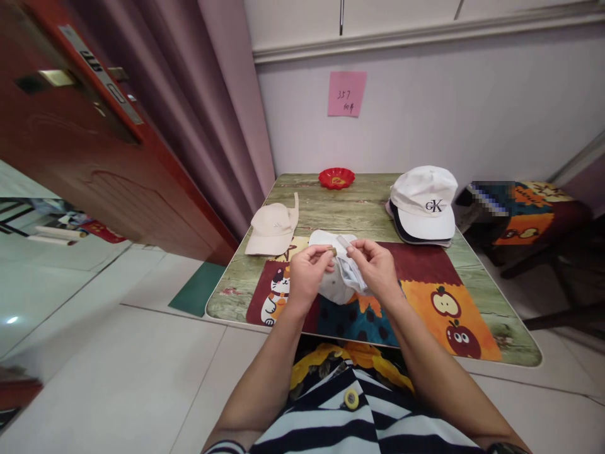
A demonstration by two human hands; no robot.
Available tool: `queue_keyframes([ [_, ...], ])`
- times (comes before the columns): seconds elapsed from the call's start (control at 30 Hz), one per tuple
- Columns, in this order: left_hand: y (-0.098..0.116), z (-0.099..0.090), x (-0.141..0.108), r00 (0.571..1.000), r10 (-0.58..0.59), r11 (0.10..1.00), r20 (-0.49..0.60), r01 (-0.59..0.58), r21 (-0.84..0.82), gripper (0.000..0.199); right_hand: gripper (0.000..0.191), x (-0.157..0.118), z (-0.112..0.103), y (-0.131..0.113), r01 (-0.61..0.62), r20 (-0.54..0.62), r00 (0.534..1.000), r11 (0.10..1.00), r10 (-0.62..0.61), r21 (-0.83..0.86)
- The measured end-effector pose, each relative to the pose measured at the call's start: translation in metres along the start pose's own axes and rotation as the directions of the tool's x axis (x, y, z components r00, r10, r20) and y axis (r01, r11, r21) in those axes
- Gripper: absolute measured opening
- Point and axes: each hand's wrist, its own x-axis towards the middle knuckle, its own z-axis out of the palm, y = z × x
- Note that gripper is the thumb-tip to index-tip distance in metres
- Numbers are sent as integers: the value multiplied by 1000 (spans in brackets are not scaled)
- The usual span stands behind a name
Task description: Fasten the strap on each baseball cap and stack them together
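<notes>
A white cap [334,285] lies on the patterned mat in front of me, partly covered by my hands. My left hand [312,268] pinches a small brownish-gold piece, perhaps a buckle, over the cap's left side. Between the fingers of my right hand [375,265] is the end of a pale strap [343,241]. The two hands are close together but apart. Bluish-white fabric [353,275] shows between them, on the cap's right side.
A beige cap [270,232] with its strap sticking up sits at the table's left. Stacked caps [422,200], a white one on top, stand at the right. A red scalloped dish [336,178] is at the back edge. The mat [425,277] covers the front.
</notes>
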Motion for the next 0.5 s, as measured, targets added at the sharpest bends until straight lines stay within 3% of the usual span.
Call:
queue_keyframes([
  [0.13,2,-13,5,979,-200,942,29,201,-268,32,32,-1,-13,-7,-58,112,992,996,50,73],
  [0.27,5,-17,5,960,-271,903,75,280,-325,36,34,-7,-10,-19,-154,262,958,979,114,136],
  [0.5,6,-14,0,964,-264,905,38,261,-337,33,34,-13,3,-17,-75,187,981,988,49,134],
])
